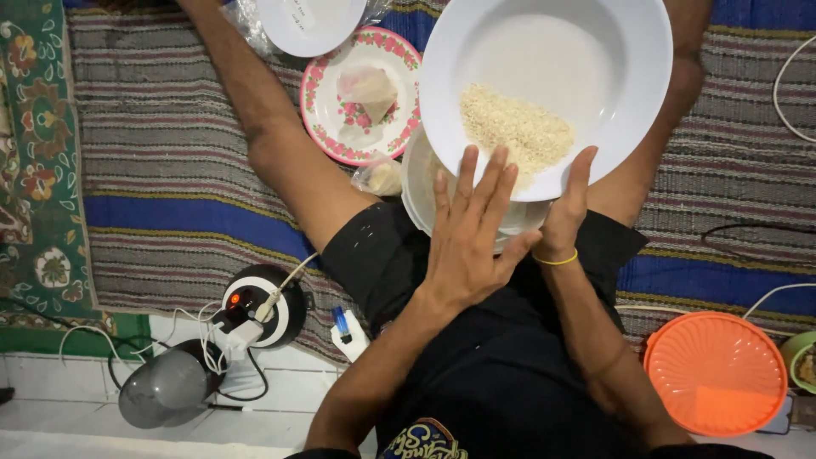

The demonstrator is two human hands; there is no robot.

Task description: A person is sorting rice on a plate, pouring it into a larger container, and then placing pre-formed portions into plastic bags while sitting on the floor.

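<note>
Two hands; three white bowls; one floral plate; one orange lid.

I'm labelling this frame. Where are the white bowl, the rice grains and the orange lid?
white bowl [544, 34]: head view, bare inner wall.
rice grains [514, 127]: head view, middle of the heap.
orange lid [716, 372]: head view, ribbed centre.

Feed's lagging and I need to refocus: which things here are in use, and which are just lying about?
In use: white bowl of pale grains, right hand, left hand.

Lying about: floral plate, orange lid, black round device, grey cup.
</note>
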